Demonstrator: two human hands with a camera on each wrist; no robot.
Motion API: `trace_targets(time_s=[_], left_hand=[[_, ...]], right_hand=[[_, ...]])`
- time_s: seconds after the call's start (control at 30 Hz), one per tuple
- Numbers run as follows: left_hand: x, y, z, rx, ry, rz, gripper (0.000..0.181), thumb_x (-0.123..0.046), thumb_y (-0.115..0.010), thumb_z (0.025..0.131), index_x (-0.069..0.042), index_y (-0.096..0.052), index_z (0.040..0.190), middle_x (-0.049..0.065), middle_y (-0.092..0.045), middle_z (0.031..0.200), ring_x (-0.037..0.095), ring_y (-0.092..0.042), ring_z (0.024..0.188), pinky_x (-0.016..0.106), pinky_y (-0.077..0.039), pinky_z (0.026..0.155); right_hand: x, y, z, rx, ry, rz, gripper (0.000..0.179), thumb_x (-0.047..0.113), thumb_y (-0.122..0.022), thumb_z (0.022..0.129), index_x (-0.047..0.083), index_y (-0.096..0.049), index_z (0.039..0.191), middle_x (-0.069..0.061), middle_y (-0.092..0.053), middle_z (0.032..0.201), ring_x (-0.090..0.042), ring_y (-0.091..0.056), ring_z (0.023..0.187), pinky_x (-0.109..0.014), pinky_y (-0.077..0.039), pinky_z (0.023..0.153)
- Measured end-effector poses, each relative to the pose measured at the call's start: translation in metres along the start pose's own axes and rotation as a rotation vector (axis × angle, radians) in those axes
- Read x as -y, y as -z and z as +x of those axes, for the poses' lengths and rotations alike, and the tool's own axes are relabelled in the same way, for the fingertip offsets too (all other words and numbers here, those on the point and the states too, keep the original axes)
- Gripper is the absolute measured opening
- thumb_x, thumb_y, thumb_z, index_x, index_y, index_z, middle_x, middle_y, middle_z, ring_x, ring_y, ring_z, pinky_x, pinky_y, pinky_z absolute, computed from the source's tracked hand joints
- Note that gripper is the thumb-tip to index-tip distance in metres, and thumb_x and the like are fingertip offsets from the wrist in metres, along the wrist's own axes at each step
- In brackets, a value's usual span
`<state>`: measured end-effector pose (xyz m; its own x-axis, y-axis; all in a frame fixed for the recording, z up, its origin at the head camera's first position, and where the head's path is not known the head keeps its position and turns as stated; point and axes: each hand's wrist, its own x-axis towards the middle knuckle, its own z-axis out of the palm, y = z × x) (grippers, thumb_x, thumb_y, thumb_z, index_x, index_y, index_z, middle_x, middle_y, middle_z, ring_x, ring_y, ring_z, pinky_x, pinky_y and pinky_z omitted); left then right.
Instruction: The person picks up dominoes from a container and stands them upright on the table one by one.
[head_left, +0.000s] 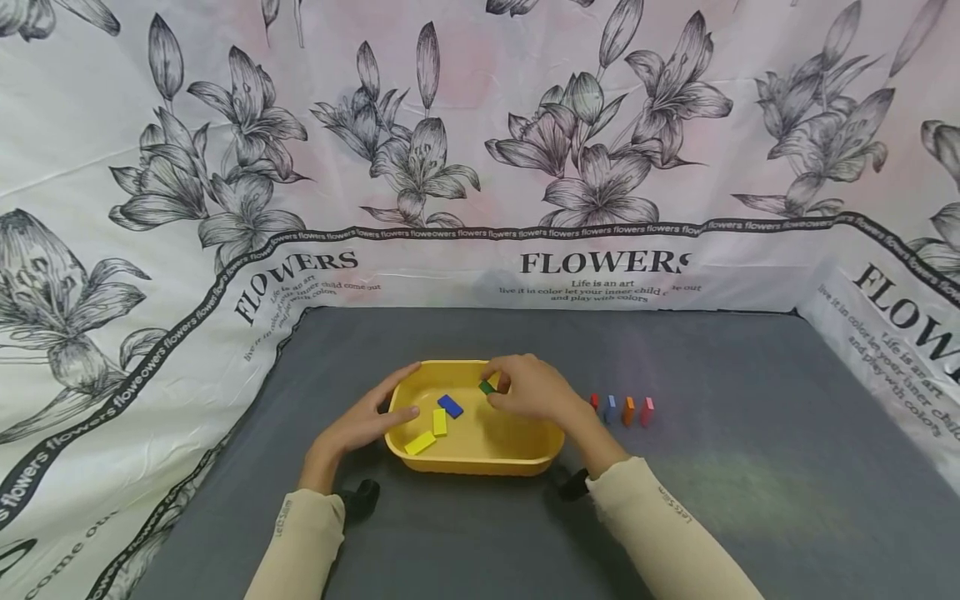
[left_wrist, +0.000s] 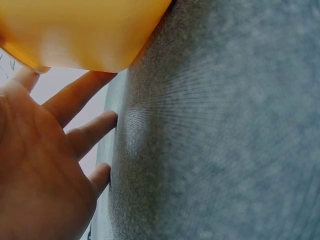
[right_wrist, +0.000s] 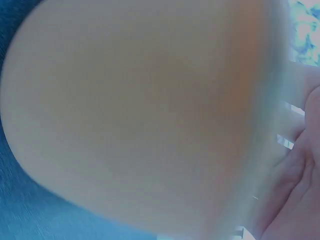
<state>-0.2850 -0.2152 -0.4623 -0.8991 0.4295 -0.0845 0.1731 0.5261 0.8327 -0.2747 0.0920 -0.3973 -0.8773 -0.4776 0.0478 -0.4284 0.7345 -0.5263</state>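
right hand (head_left: pixel 528 386) is partly hiding green block (head_left: pixel 486 387); forearm (head_left: pixel 597 442) is partly hiding red block (head_left: pixel 595 401); left wrist view is cutting off yellow tub (left_wrist: pixel 85 35).

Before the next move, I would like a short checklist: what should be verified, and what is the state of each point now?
1. Green block pinched by the right hand: ok.
2. Green block lifted off the floor of the yellow tray: cannot tell.
3. Left hand touching the tray: ok, at its left side.
4. Dark blue block and two yellow blocks inside the tray: ok.
5. Orange block and pink block standing upright outside: ok.
6. Red block fully visible: not ok, the right arm partly hides it.
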Motion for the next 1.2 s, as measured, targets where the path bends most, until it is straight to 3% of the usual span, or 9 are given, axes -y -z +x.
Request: trace_targets(time_s=[0.17,0.33,0.43,0.67,1.0,1.2], left_hand=[[0.0,-0.001,-0.001,-0.007,0.006,-0.004,0.072,-0.035,-0.064,0.099,-0.043,-0.026,0.16,0.001,-0.022,0.171,0.035,-0.025,0.156,0.067,-0.02,0.123],[0.001,-0.002,-0.001,-0.006,-0.01,0.008,0.072,-0.033,-0.063,0.1,-0.04,-0.025,0.161,0.003,-0.021,0.171,0.037,-0.024,0.156,0.067,-0.02,0.123],[0.001,-0.002,0.0,-0.009,-0.012,0.009,0.072,-0.034,-0.063,0.1,-0.039,-0.025,0.161,0.004,-0.021,0.171,0.037,-0.025,0.156,0.068,-0.021,0.122],[0.0,-0.001,-0.001,-0.011,-0.007,0.008,0.072,-0.034,-0.063,0.1,-0.039,-0.025,0.161,0.004,-0.021,0.171,0.038,-0.024,0.156,0.069,-0.02,0.122],[-0.003,0.001,0.001,-0.006,-0.001,0.0,0.073,-0.036,-0.064,0.099,-0.042,-0.026,0.16,0.003,-0.022,0.171,0.037,-0.025,0.155,0.068,-0.021,0.122],[-0.002,0.0,-0.001,-0.011,-0.003,0.003,0.073,-0.038,-0.065,0.098,-0.043,-0.026,0.16,0.002,-0.022,0.17,0.036,-0.025,0.156,0.068,-0.02,0.122]], right_hand=[[-0.008,0.016,-0.008,-0.018,0.023,0.111,0.035,0.018,-0.071,0.092,0.011,-0.071,0.126,-0.005,-0.074,0.096,-0.013,-0.061,0.069,-0.028,-0.051,0.064],[-0.022,0.029,-0.021,-0.078,0.039,0.184,0.036,0.019,-0.072,0.092,0.01,-0.069,0.127,-0.006,-0.075,0.101,-0.015,-0.062,0.079,-0.03,-0.052,0.069],[-0.03,0.037,-0.03,-0.115,0.017,0.225,0.035,0.02,-0.073,0.093,0.014,-0.069,0.127,-0.003,-0.075,0.1,-0.018,-0.063,0.083,-0.032,-0.053,0.073],[-0.054,0.058,-0.057,-0.209,-0.061,0.323,0.035,0.024,-0.072,0.096,0.021,-0.066,0.13,-0.007,-0.073,0.105,-0.023,-0.067,0.077,-0.035,-0.055,0.07],[-0.095,0.08,-0.103,-0.4,-0.131,0.322,0.037,0.026,-0.068,0.099,0.016,-0.062,0.134,-0.01,-0.071,0.108,-0.011,-0.064,0.074,-0.028,-0.051,0.066],[-0.123,0.078,-0.13,-0.438,-0.183,0.32,0.041,0.028,-0.068,0.099,0.014,-0.06,0.136,0.005,-0.069,0.105,-0.007,-0.065,0.078,-0.027,-0.05,0.065]])
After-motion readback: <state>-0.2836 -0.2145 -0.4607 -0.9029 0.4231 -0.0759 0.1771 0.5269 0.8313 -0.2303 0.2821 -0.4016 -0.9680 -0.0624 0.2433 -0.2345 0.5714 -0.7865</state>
